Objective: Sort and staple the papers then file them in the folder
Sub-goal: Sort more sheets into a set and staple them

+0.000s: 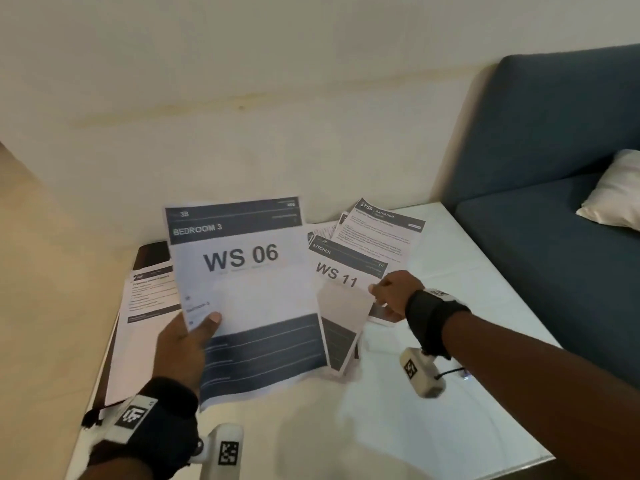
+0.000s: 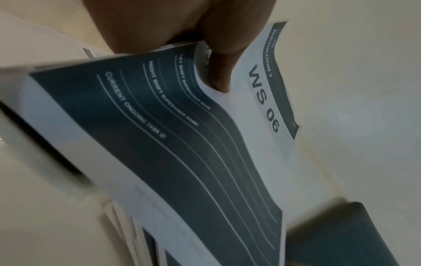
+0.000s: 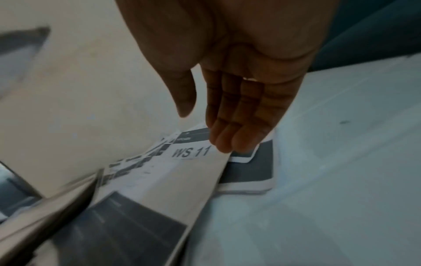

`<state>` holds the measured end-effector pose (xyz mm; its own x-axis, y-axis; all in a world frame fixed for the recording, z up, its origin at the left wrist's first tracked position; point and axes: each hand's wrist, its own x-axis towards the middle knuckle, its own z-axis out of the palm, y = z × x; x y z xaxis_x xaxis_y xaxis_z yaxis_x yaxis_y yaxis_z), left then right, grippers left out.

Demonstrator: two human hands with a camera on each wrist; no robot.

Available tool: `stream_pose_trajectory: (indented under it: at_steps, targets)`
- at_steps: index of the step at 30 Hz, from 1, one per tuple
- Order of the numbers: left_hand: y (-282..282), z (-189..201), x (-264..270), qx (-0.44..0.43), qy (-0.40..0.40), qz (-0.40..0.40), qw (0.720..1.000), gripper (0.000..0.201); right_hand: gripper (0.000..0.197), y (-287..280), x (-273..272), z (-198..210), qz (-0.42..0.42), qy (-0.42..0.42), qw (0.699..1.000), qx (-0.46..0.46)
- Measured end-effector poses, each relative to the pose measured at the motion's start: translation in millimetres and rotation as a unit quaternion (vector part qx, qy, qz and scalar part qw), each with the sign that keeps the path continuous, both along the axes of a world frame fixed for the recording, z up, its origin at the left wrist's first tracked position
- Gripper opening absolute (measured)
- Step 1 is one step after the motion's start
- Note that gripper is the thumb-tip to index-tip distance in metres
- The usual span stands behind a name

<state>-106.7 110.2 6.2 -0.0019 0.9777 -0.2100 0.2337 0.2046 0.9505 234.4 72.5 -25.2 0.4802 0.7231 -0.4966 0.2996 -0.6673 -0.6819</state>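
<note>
My left hand (image 1: 194,337) holds up a sheet headed "BEDROOM 3, WS 06" (image 1: 242,289) by its lower left edge. Its thumb (image 2: 222,72) presses the front of this sheet (image 2: 182,144), and the fingers are hidden behind it. To the right a "KITCHEN, WS 11" sheet (image 1: 341,285) lies partly lifted on other papers. My right hand (image 1: 386,294) reaches its right edge with straight fingers (image 3: 230,136) close together and the thumb apart. The fingertips touch the WS 11 sheet (image 3: 189,153) and hold nothing. No stapler is in view.
A "BATHROOM" sheet (image 1: 381,230) tops a loose pile near the wall. More printed pages (image 1: 149,306) lie at the left over a dark flat thing (image 1: 152,252). The white table (image 1: 450,393) stands against a cream wall. A blue sofa (image 1: 554,168) with a pale cushion (image 1: 616,192) borders its right side.
</note>
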Motion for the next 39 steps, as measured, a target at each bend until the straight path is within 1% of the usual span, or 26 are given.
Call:
stream_pose_trajectory:
  at_steps: [1, 2, 3, 5, 7, 8, 10, 13, 20, 25, 28, 30, 32, 34, 36, 38, 39]
  targets:
    - [3.9, 1.4, -3.9, 0.005, -0.001, 0.013, 1.0, 0.007, 0.036, 6.9, 5.6, -13.2, -0.002, -0.035, 0.999, -0.032]
    - [7.7, 2.6, -6.5, 0.005, -0.007, 0.027, 1.0, 0.01, 0.045, 10.8, 6.9, -22.4, -0.011, -0.054, 0.997, -0.054]
    - [12.0, 2.6, -9.3, 0.003, -0.015, 0.044, 0.999, 0.017, 0.055, 12.4, 4.4, -28.4, -0.018, -0.069, 0.995, -0.069]
    - [18.1, 4.2, -12.4, -0.001, -0.032, 0.071, 0.997, 0.025, 0.066, 14.0, -6.4, -39.9, -0.015, -0.102, 0.99, -0.092]
    - [20.7, 5.0, -14.3, -0.002, -0.053, 0.087, 0.995, 0.025, 0.078, 13.7, -18.8, -55.7, -0.017, -0.117, 0.987, -0.112]
    - [20.3, 4.9, -14.6, -0.003, -0.059, 0.09, 0.994, 0.024, 0.081, 14.4, -26.0, -61.0, -0.02, -0.133, 0.984, -0.115]
    - [19.0, 4.0, -15.2, -0.008, -0.064, 0.086, 0.994, 0.023, 0.076, 18.7, -35.2, -69.1, -0.008, -0.176, 0.978, -0.116]
    - [17.8, 3.1, -14.5, -0.014, -0.062, 0.079, 0.995, 0.023, 0.061, 23.0, -38.3, -68.5, 0.02, -0.201, 0.969, -0.144]
    - [22.9, -3.5, -19.7, -0.014, -0.06, 0.101, 0.993, 0.025, 0.047, 16.7, -22.5, -66.1, -0.006, -0.181, 0.975, -0.129]
    - [18.1, 1.1, -19.9, -0.006, -0.05, 0.093, 0.994, 0.027, 0.033, 4.3, -7.3, -57.9, -0.01, -0.179, 0.976, -0.122]
    - [14.8, 6.0, -19.0, 0.002, -0.041, 0.091, 0.995, 0.028, 0.03, -2.4, 3.5, -48.8, -0.004, -0.185, 0.977, -0.102]
    - [13.6, 10.2, -18.1, 0.001, -0.044, 0.094, 0.995, 0.029, 0.031, -7.1, 14.4, -37.1, -0.021, -0.181, 0.98, -0.083]
    - [11.5, 15.9, -17.6, -0.006, -0.049, 0.099, 0.994, 0.028, 0.038, -12.5, 27.3, -14.9, -0.037, -0.189, 0.979, -0.061]
    - [9.4, 21.6, -17.9, -0.014, -0.058, 0.087, 0.994, 0.027, 0.043, -19.5, 43.7, 13.1, -0.042, -0.199, 0.979, -0.031]
    - [4.9, 27.3, -15.8, -0.021, -0.064, 0.06, 0.996, 0.028, 0.042, -27.6, 56.9, 43.0, -0.036, -0.205, 0.978, 0.016]
    - [-1.2, 33.6, -9.7, -0.034, -0.091, 0.038, 0.995, 0.025, 0.039, -38.2, 60.7, 67.2, -0.021, -0.205, 0.976, 0.069]
    - [-5.3, 36.7, -3.7, -0.042, -0.106, 0.024, 0.993, 0.022, 0.037, -46.9, 60.2, 77.5, -0.021, -0.188, 0.977, 0.099]
